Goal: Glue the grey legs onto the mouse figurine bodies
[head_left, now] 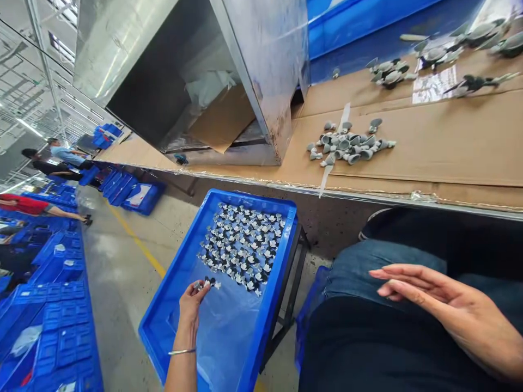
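My left hand [190, 305] reaches down into a blue tray [163, 321] and pinches a small black-and-grey part [208, 282] at its fingertips. That part sits just below the neat rows of several similar small parts [243, 246] laid out in the tray. A thin bangle circles my left wrist. My right hand [441, 310] rests over my lap with its fingers stretched out and nothing in it.
A cardboard-covered bench [449, 147] carries a heap of grey cone-shaped pieces [349, 144] and further grey parts [390, 71] at the back. A metal hood [261, 71] stands on the bench at left. Blue crates [53, 326] are stacked on the floor; people work far left.
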Demonstrator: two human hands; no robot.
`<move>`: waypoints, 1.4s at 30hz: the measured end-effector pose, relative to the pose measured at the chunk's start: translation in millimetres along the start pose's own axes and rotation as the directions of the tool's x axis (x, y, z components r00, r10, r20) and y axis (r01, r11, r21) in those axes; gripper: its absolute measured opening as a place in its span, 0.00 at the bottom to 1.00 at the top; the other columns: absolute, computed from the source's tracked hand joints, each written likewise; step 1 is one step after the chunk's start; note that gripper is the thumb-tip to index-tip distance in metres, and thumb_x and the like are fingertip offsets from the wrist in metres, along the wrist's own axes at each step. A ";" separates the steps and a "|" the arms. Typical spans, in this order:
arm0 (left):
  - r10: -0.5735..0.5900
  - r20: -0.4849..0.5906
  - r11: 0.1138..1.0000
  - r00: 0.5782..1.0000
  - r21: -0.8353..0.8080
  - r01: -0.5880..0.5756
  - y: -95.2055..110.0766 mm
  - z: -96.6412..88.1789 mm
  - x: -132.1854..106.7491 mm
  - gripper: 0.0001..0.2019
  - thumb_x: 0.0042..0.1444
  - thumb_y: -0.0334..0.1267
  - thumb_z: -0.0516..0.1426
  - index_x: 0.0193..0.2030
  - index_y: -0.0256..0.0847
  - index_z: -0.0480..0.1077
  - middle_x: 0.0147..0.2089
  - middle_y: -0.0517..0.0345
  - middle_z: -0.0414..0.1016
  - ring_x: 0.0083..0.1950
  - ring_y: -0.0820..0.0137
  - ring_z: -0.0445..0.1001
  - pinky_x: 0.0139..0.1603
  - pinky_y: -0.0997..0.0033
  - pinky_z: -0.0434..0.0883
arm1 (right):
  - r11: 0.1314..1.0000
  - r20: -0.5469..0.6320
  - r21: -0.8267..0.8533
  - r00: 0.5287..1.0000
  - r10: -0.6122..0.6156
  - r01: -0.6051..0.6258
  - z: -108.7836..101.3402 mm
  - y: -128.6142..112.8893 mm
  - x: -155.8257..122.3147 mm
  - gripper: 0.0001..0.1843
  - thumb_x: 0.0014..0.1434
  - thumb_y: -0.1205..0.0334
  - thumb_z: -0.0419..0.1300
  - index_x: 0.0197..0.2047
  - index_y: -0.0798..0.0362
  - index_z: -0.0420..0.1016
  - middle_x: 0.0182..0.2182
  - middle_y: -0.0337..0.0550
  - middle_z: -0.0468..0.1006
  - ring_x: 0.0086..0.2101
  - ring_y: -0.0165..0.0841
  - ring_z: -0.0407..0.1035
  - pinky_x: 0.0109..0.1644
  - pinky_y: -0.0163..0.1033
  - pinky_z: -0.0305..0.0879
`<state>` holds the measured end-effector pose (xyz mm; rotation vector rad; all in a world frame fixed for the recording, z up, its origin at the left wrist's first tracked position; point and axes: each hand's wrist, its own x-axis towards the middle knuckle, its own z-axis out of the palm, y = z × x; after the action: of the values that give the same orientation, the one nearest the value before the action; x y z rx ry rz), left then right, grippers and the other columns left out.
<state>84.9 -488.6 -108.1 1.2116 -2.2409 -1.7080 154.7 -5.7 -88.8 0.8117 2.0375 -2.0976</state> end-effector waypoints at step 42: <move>-0.039 0.227 0.894 0.973 0.444 -0.067 -109.3 75.4 -35.8 0.14 0.65 0.42 0.61 0.53 0.38 0.72 0.47 0.53 0.77 0.41 0.67 0.78 0.42 0.62 0.79 | 0.988 0.099 -0.146 0.994 -0.040 0.054 -15.6 33.2 21.8 0.21 0.49 0.39 0.70 0.37 0.46 0.89 0.35 0.54 0.86 0.34 0.44 0.81 0.39 0.35 0.79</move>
<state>130.7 -415.0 -214.9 1.1033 -2.8969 -1.4289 155.1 12.2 -127.6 0.6343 2.1505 -1.9386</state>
